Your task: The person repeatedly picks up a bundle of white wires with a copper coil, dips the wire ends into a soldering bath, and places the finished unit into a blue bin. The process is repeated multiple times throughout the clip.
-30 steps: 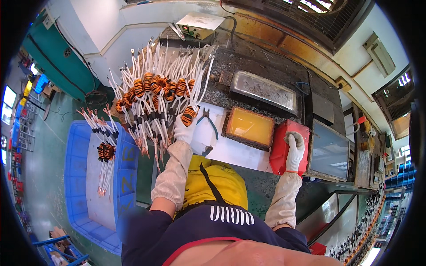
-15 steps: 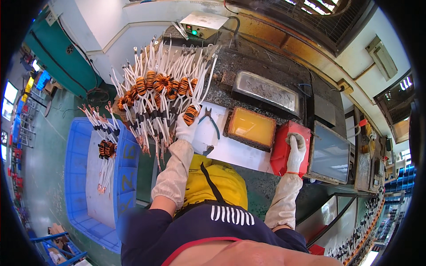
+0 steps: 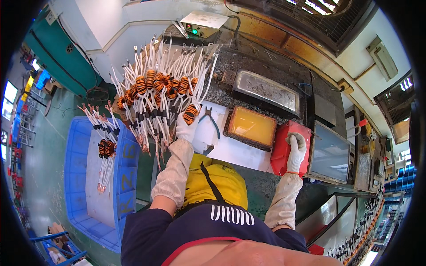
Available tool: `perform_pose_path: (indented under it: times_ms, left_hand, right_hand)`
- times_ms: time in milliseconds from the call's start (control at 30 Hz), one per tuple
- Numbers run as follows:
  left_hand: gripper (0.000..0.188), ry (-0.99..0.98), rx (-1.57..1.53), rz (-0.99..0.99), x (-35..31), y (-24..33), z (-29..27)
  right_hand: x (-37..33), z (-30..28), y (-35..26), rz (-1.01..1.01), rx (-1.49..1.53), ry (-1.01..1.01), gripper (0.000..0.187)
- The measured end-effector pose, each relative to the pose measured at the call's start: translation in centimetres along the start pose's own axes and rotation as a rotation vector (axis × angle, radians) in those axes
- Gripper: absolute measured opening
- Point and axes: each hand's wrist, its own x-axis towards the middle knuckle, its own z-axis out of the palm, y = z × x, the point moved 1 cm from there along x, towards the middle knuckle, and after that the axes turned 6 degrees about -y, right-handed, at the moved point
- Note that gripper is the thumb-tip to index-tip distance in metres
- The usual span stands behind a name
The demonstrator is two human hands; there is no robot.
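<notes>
My left hand (image 3: 186, 128), in a white glove, is closed on an orange-wound coil (image 3: 191, 113) with long white leads, at the near edge of a big pile of the same coils (image 3: 157, 88). My right hand (image 3: 296, 148), also gloved, rests palm down on a red box (image 3: 284, 139) at the right of the bench. Between the two hands sits a tray of yellow liquid (image 3: 249, 127). Small pliers (image 3: 212, 120) lie on the white sheet (image 3: 230, 150) beside my left hand.
A blue crate (image 3: 80, 177) on my left holds a few more coils (image 3: 106, 148). Behind the yellow tray is a shiny metal pan (image 3: 266, 92). A small control box with a green light (image 3: 203, 24) stands at the back. A glass-fronted panel (image 3: 330, 153) lies right of the red box.
My left hand has held the coil in much the same spot at the pile's edge. My right hand stays on the red box.
</notes>
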Motion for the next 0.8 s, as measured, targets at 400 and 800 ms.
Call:
perform_pose_path:
  times_ms: [400,800]
  left_hand:
    - [0.057,0.001,-0.017,-0.017,-0.1,0.2,-0.1]
    - [0.059,0.006,-0.018,0.012,0.6,-1.4,0.6]
  right_hand:
    - [-0.1,0.2,-0.3,-0.001,-0.002,-0.007,0.013]
    - [0.0,0.1,-0.1,0.006,-0.002,-0.013,0.013]
